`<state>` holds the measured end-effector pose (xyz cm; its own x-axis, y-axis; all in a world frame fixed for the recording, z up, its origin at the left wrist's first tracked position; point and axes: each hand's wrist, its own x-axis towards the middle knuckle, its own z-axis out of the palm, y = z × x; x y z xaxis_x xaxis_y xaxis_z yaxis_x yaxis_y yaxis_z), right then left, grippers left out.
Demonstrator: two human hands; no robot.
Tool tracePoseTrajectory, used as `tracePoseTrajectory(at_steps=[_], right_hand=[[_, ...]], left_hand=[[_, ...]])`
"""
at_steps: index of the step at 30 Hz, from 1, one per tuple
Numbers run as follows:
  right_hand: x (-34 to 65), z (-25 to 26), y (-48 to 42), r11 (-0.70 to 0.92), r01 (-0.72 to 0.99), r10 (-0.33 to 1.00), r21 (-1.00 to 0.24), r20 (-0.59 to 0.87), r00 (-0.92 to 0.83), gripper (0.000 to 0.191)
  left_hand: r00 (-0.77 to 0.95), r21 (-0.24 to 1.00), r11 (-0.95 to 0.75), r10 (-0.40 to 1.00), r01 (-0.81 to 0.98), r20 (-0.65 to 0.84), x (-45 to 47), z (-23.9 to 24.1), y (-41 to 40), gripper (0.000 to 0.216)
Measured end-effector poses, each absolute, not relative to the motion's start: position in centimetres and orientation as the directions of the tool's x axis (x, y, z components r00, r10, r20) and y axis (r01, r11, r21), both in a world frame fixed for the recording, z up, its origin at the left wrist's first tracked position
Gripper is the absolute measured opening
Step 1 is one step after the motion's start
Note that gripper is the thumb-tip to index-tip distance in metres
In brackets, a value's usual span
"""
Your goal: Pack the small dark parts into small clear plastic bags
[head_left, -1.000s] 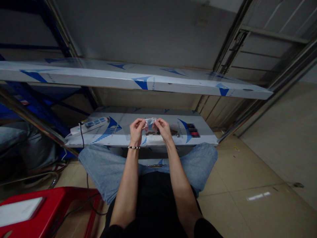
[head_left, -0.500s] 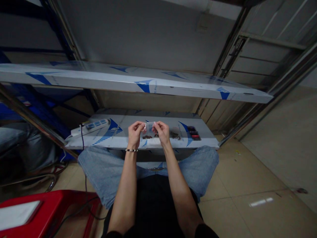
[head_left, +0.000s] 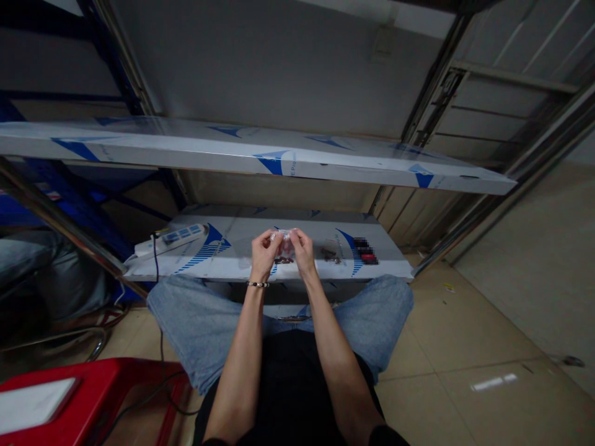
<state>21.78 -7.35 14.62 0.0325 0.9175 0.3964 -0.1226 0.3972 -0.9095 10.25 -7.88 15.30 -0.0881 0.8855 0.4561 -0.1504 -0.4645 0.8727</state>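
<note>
Left hand [head_left: 264,251]: raised over the front middle of the lower shelf [head_left: 242,230]. Grip closed, thumb and fingertips pinched on the upper left edge of the small clear bag [head_left: 284,238]. A beaded bracelet [head_left: 257,284] sits on the wrist, just in front of the lower shelf's front edge.

Right hand [head_left: 301,248]: over the front middle of the lower shelf, close beside the left hand. Grip closed, fingertips pinched on the upper right edge of the same bag.

Small clear bag: held between the two hands, just above the lower shelf's front middle. The top is bunched between the fingertips. Whether it is open or sealed cannot be told.

Dark small pieces [head_left: 282,260]: below the bag, at the lower shelf's front middle. Whether they lie inside the bag or on the shelf cannot be told.

More dark pieces [head_left: 330,253]: on the lower shelf, right of the hands.

Power strip [head_left: 170,237]: at the left end of the lower shelf, its black cable [head_left: 155,263] hanging over the front edge.

Upper shelf [head_left: 209,152]: directly above the lower shelf, wrapped in white film with blue marks.

Red stool [head_left: 93,384]: on the floor, well in front of and left of the lower shelf.
</note>
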Motion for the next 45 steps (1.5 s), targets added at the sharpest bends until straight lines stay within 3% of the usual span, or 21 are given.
tracePoseTrajectory(at_steps=[16, 24, 29, 35, 39, 45], right_hand=[[21.3, 15.8, -8.0, 0.537, -0.197, 0.841, -0.82, 0.539, 0.046, 0.037], [20.6, 16.1, -8.2, 0.47, -0.251, 0.883, -0.846, 0.448, 0.143, 0.039], [21.6, 16.4, -8.2, 0.454, -0.172, 0.885, -0.874, 0.465, -0.025, 0.042], [22.7, 16.3, -7.6, 0.436, -0.123, 0.896, -0.891, 0.443, -0.033, 0.041], [23.4, 15.3, -6.9, 0.425, -0.11, 0.898, -0.898, 0.434, -0.074, 0.032], [23.0, 12.5, -5.5, 0.34, -0.046, 0.94, -0.939, 0.339, 0.033, 0.025]], left_hand=[[-0.108, 0.847, -0.459, 0.888, -0.269, 0.447, 10.7, 16.4, -8.3, 0.034], [-0.063, 0.847, -0.461, 0.885, -0.265, 0.462, 11.1, 16.9, -8.8, 0.031], [0.001, 0.869, -0.476, 0.877, -0.133, 0.481, 10.3, 16.8, -8.7, 0.028], [-0.082, 0.895, -0.433, 0.901, -0.111, 0.426, 9.5, 16.2, -8.4, 0.026], [-0.224, 0.901, -0.425, 0.889, -0.086, 0.399, 9.9, 15.3, -7.9, 0.023], [-0.349, 0.911, -0.39, 0.879, -0.136, 0.324, 11.6, 12.6, -6.5, 0.023]])
